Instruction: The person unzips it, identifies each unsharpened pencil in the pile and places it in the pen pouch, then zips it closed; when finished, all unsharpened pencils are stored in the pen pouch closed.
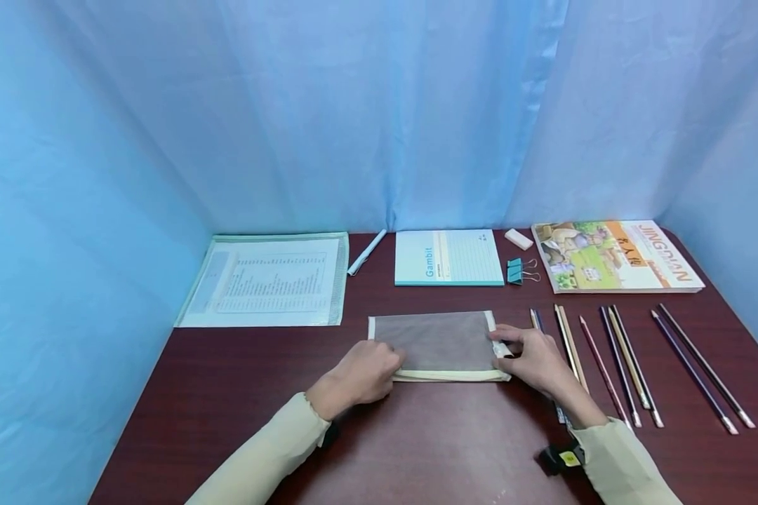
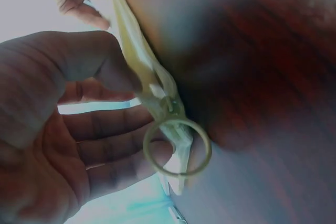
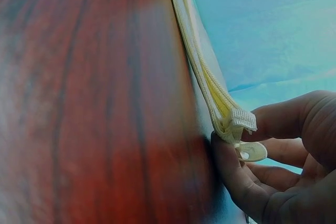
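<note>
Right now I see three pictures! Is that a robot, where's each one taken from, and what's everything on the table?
No robot: it's a person working with a left hand and a right hand. The big picture comes from a camera worn on the head; the smaller two look out from each wrist. Each hand grips one end of a mesh pouch. On the table lie pencils, a pen, a notebook, a colourful book, an eraser, a binder clip and a folder holding a printed sheet.

Head view: the left grip (image 1: 361,366) hides the near left corner of the pouch (image 1: 439,341); the right forearm (image 1: 577,405) partly covers some pencils (image 1: 573,344). Print on the sheet (image 1: 271,280) is illegibly small. Lower edge cuts off both sleeves (image 1: 268,449).
</note>
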